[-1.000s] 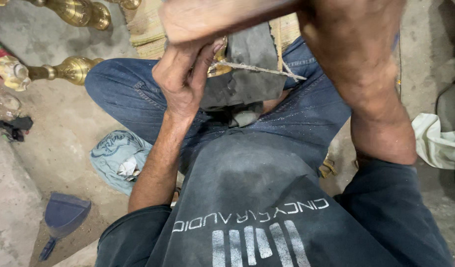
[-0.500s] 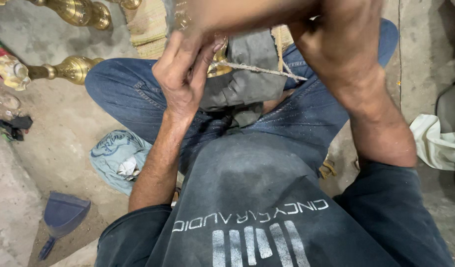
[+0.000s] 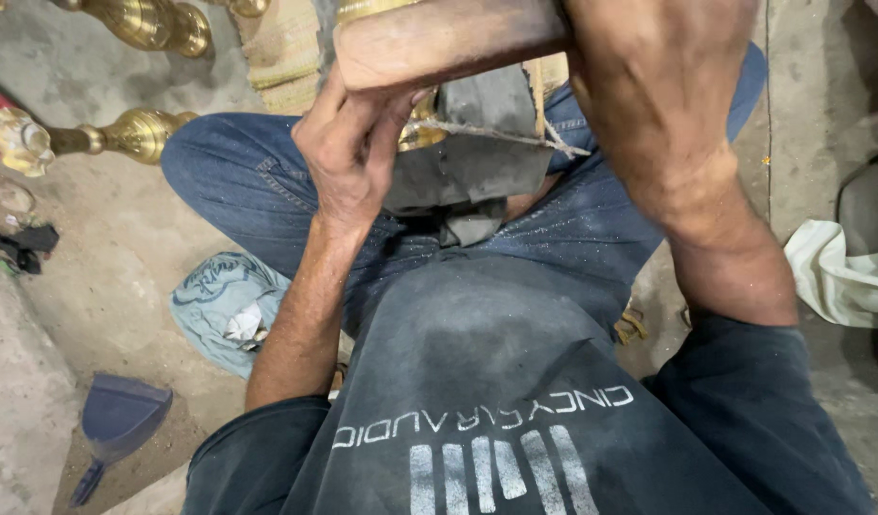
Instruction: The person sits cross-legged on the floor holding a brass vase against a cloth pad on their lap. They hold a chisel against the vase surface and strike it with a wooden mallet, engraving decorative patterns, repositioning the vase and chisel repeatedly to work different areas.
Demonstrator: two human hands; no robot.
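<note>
Since the wooden block [image 3: 449, 43] now sits lower and closer to the camera than half a second ago, when it was mostly out of the top of frame, it looks like the right hand [image 3: 663, 91] has swung it down over the work, so I'd guess a stroke is landing or just about to. That hand's grip is wrapped tight round the block's far end. The left hand [image 3: 348, 157] hasn't shifted: its grip is curled shut on a small brass piece [image 3: 418, 129] which rests on the dark cloth pad [image 3: 468, 167] across the lap, with a frayed string [image 3: 501, 135] running over the pad. You only see a sliver of the brass, so I can't tell its shape. Further out on the floor [image 3: 86, 286]: a turned brass stem [image 3: 124, 133] lying left of the knee, another brass stem [image 3: 153, 21] at the top edge, a crumpled blue cloth [image 3: 215, 305] with a scrap of paper on it, and a white cloth [image 3: 839, 272] on the right. Container-wise there's just the dark blue dustpan [image 3: 120, 420] bottom left, and it looks empty from here.
</note>
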